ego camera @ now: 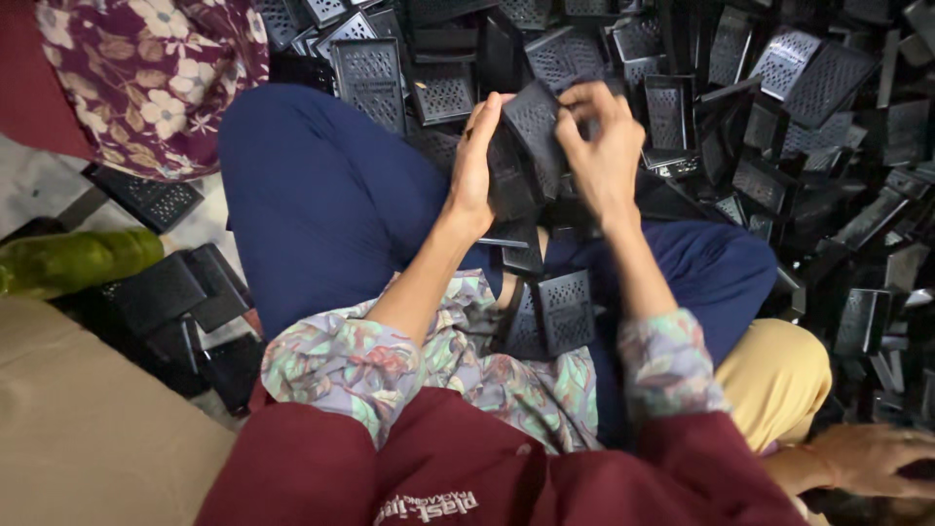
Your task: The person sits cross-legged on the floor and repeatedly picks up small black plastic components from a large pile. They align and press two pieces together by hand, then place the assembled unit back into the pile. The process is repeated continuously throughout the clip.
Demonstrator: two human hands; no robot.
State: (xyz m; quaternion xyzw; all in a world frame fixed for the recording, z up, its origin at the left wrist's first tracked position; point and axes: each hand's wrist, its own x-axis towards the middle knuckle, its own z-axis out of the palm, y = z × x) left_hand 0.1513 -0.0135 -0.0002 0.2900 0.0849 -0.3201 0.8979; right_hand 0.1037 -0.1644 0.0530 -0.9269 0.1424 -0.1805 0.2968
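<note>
green bottle [73, 261], floral cloth [156, 73], tan sack [88, 429].

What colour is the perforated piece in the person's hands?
Black, seen in the head view: perforated piece.

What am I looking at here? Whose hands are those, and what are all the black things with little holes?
This picture comes from a camera worn on a person's head, so you look down just as they do, at their own lap and hands. There is no machine, only two bare hands. The left hand and the right hand are together holding a black plastic piece full of small holes, like a little grate. The left hand also seems to press a few more of them together, though that part is dark and hard to see. Ahead lies a big pile of the same black pieces, and one more piece rests on the person's lap. The person wears blue trousers and flowery sleeves. At the bottom right, another person's hand peeks in.
</note>
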